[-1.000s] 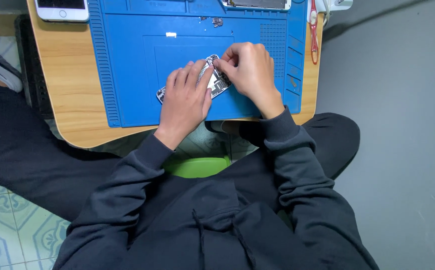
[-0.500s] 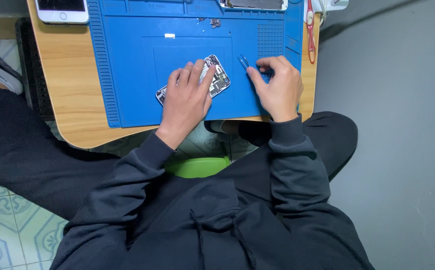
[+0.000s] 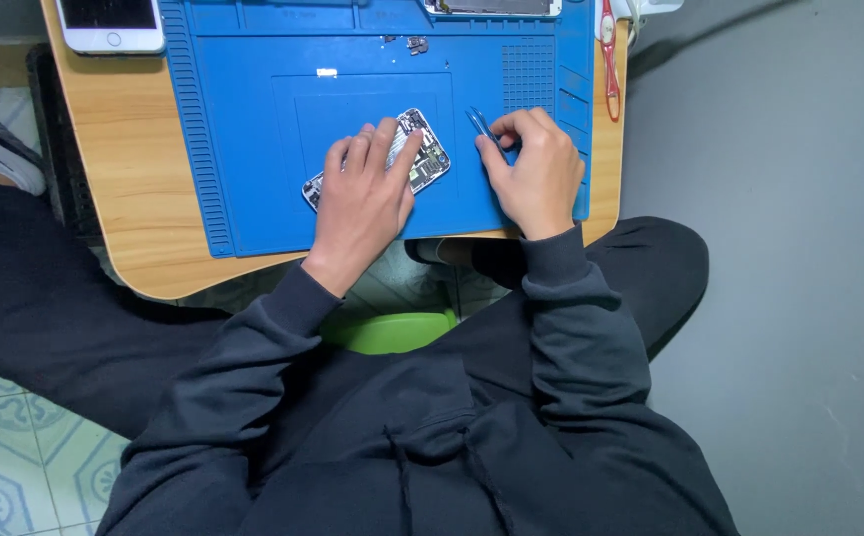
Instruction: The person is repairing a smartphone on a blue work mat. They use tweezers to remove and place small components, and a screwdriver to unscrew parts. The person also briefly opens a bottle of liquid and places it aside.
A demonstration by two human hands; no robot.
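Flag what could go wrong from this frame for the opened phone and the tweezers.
The left hand lies flat across the opened phone, so pressure could stress exposed parts. The right hand grips tweezers with tips near the phone's edge; a slip might scratch it. Tiny loose parts on the blue mat could scatter.

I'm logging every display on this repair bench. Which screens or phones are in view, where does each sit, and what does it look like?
White smartphone with dark screen: top left on the wooden table, rectangular, partly cut off by the picture's edge.
Opened phone body: centre of the blue work mat, under the left hand, tilted, innards showing, no screen.
Detached phone part with silver rim: the mat's top edge, mostly cut off; cannot tell if it is a screen.
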